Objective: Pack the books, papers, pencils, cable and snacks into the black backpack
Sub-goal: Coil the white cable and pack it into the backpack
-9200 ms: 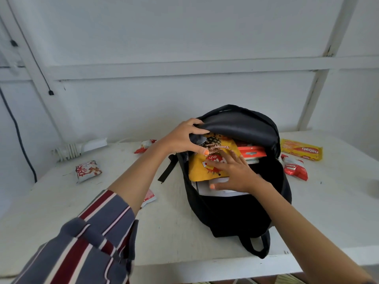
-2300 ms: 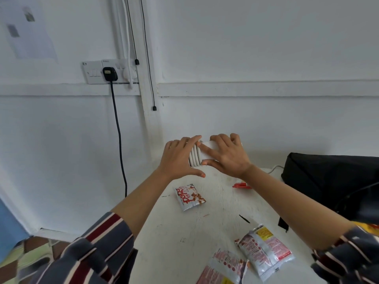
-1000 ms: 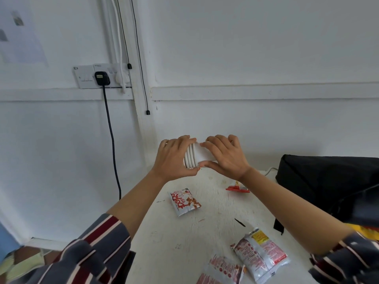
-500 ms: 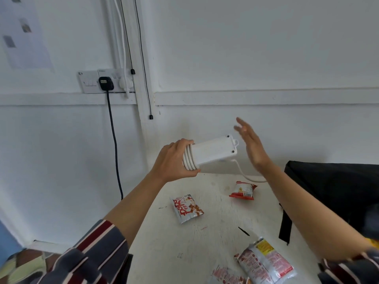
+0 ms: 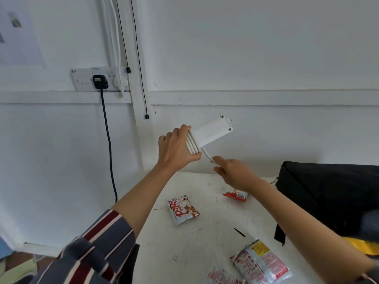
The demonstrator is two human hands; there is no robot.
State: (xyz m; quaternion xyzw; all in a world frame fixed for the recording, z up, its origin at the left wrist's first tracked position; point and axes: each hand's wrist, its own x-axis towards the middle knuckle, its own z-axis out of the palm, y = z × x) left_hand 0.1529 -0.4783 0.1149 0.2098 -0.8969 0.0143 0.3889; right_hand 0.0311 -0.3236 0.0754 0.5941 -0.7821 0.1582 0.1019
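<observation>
Several snack packets [image 5: 183, 209] below left grip [image 5: 177, 147] around cable [image 5: 192, 143], right grip [image 5: 231, 171] pinching its end.

I see a bright scene with soft, even daylight; I cannot tell where the light comes from. The white wall [image 5: 256, 48] looks flat and a little grey. Shadows are weak, only a pale one under the left hand [image 5: 177, 147]. The wide lens bends the straight lines near the edges. The lower right corner is blurred, and the striped sleeve [image 5: 92, 249] is soft.
</observation>
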